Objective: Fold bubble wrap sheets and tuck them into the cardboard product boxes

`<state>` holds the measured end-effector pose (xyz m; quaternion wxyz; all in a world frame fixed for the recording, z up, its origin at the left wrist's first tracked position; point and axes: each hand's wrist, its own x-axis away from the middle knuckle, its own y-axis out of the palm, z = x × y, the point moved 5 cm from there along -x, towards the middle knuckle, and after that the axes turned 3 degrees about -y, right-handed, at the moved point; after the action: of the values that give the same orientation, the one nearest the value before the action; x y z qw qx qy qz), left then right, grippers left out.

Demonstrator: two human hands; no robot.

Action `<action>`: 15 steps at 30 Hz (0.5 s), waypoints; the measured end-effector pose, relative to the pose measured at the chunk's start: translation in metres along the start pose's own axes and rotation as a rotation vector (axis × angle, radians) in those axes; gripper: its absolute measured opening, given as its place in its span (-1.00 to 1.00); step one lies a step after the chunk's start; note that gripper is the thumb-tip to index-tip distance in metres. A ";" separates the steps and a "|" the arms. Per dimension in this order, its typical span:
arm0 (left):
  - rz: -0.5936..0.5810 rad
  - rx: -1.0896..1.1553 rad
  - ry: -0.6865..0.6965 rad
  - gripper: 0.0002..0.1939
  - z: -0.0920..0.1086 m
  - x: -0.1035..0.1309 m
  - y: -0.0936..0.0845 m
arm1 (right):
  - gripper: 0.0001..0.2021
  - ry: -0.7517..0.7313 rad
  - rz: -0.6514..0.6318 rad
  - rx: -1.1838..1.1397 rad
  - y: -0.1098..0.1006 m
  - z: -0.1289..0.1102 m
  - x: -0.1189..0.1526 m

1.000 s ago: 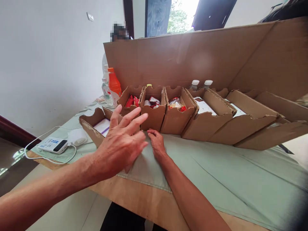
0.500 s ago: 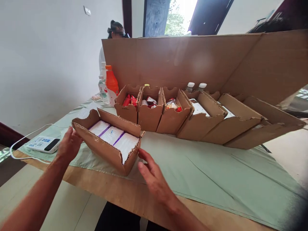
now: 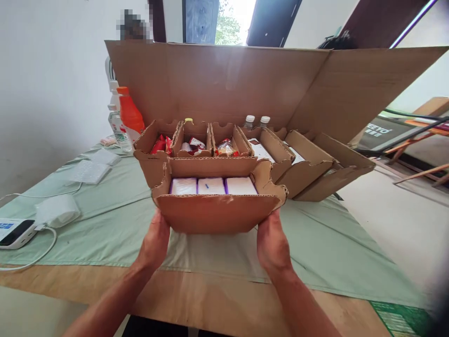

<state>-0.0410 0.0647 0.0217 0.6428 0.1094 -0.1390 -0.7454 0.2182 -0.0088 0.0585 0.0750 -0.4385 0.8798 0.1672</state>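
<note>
A low open cardboard box (image 3: 217,213) is held between my two hands, its long side facing me. Three white plastic-wrapped packs with purple edges (image 3: 210,186) sit side by side in it; they look like tissue packs. My left hand (image 3: 156,238) grips the box's left end, and my right hand (image 3: 273,241) grips its right end. The fingers of both hands are partly hidden behind and under the box. Just beyond it stands a row of upright cardboard bins, among them one with red packets (image 3: 162,145) and one with wrapped snacks (image 3: 226,148).
A tall cardboard panel (image 3: 217,79) stands behind the bins. At the left are an orange bottle (image 3: 130,112), bubble wrap (image 3: 58,210) and a white power bank (image 3: 17,233) with a cable. A person (image 3: 132,28) is behind the panel. Green cloth (image 3: 333,252) covers the table.
The box has turned so its long side faces me and has moved in front of the bins. Both hands have closed on its ends. My view has shifted to the right.
</note>
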 end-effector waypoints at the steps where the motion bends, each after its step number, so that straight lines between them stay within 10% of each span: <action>1: -0.038 0.009 -0.004 -0.37 -0.003 -0.003 0.013 | -0.35 0.015 0.009 -0.005 -0.012 0.001 -0.010; 7: -0.061 -0.069 0.041 -0.41 -0.010 -0.010 0.015 | -0.37 0.159 0.036 0.067 -0.059 0.040 -0.021; 15: 0.024 -0.215 0.018 -0.55 -0.031 -0.010 -0.002 | -0.46 0.107 0.017 0.161 -0.061 0.065 -0.007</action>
<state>-0.0310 0.0727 -0.0078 0.6610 0.0449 -0.0535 -0.7471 0.2702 -0.0144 -0.0142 0.0613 -0.4319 0.8969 0.0731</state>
